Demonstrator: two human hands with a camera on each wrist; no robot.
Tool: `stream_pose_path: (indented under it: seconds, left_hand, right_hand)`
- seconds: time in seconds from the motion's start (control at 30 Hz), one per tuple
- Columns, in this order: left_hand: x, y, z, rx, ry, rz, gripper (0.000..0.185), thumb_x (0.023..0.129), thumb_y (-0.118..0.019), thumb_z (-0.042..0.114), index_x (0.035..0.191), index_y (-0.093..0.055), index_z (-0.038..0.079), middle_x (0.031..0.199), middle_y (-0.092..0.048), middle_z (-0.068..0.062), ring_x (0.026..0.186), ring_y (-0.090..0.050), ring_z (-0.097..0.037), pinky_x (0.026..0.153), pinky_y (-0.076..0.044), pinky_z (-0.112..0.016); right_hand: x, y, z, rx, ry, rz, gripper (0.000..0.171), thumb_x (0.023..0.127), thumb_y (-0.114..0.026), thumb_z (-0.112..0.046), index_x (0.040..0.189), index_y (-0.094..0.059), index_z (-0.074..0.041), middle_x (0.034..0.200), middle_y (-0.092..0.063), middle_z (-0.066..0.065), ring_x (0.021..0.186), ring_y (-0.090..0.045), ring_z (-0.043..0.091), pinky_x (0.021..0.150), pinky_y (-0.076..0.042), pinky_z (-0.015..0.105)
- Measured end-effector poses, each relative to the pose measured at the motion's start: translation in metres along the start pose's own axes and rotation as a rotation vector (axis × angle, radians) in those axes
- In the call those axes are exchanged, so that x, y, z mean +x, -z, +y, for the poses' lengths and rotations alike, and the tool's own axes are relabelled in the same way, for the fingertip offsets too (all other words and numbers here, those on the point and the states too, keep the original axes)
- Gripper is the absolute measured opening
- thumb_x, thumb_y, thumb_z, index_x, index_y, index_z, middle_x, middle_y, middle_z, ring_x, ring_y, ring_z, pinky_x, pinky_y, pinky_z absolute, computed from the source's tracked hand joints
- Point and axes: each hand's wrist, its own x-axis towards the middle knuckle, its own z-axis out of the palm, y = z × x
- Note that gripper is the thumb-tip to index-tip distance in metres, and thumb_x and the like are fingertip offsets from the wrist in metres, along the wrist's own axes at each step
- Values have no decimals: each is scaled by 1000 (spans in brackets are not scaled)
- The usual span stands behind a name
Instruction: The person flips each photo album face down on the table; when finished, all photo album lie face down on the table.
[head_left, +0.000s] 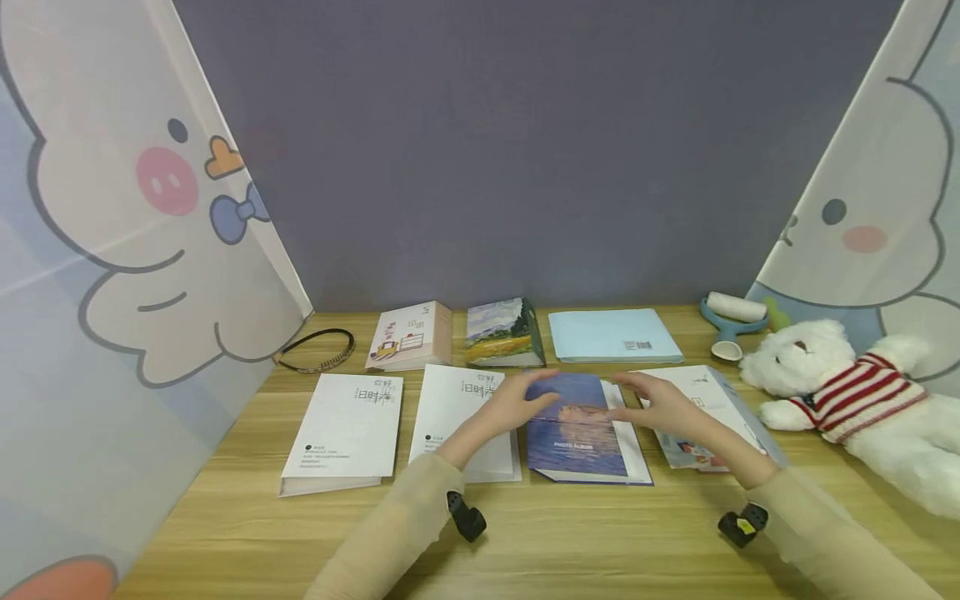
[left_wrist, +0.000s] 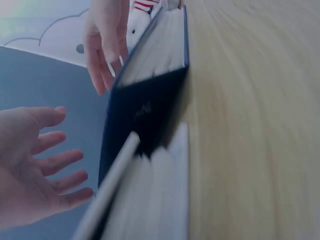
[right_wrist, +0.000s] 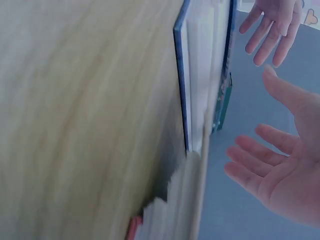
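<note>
A blue photo album with a sunset-like cover lies between my two hands, among a row of albums on the wooden table. My left hand hovers at its left side, fingers spread and gripping nothing, as the left wrist view also shows. Over the album's right edge, my right hand is held with thumb and fingers apart. Its palm appears bare in the right wrist view. Beneath the left forearm sits a white album; under the right hand is another white album with a picture on its cover.
A further white album lies at left. Behind stand a pink-sided album, a landscape-covered one and a light blue one. A headband, lint roller and teddy bear are near the sides.
</note>
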Motion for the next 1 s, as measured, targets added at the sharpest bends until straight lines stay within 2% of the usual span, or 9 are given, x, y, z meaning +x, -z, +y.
stream_pose_path:
  seconds: [0.1,0.23,0.37,0.63,0.77,0.9,1.0]
  left_hand:
    - [-3,3,-7,7,10,19,47,95,-56,27,139,-47,12,141,-48,-7,132,-42,-28,107,-37,-45]
    - [-7,4,-16,48,31,17,51,93,-59,24,139,-44,5,139,-48,-16,124,-49,-33,102,-43,-45]
    - [-11,4,-23,45,99,-28,63,92,-61,26,144,-34,4,139,-46,-19,122,-51,-33,98,-47,-44]
    - [-12,7,-26,-15,199,-102,75,94,-57,35,149,-18,1,140,-47,-18,130,-45,-29,106,-39,-43]
    - [-10,8,-25,7,191,-97,69,94,-57,34,146,-27,-2,137,-49,-19,127,-48,-30,105,-41,-42]
    - [-5,6,-27,26,166,-77,58,94,-56,33,139,-42,-2,132,-54,-20,122,-53,-30,101,-45,-41]
    - [-3,6,-30,-12,170,-90,53,95,-56,32,137,-46,0,132,-54,-19,123,-52,-30,100,-45,-41]
  right_hand:
    - [2,-4,-1,4,3,-54,73,83,-71,-34,137,-42,6,135,-45,28,120,-46,47,92,-46,55]
    - [2,-9,0,3,0,-111,81,81,-72,-40,138,-39,7,138,-40,31,120,-46,49,92,-46,56]
    - [2,-12,1,0,1,-154,82,80,-71,-42,136,-40,9,138,-39,32,121,-44,49,93,-44,58]
    - [5,-12,0,-4,-11,-250,81,86,-65,-43,141,-34,8,145,-32,31,131,-33,48,99,-39,58]
    - [8,-12,-2,-9,-37,-288,80,88,-63,-42,142,-31,7,147,-23,33,132,-28,51,99,-37,60]
    - [8,-10,-5,-24,-58,-304,79,88,-63,-41,142,-32,7,146,-21,37,126,-35,53,94,-43,58]
    - [8,-10,-7,-10,-84,-320,78,88,-63,-39,143,-31,7,147,-20,36,127,-35,52,94,-44,56]
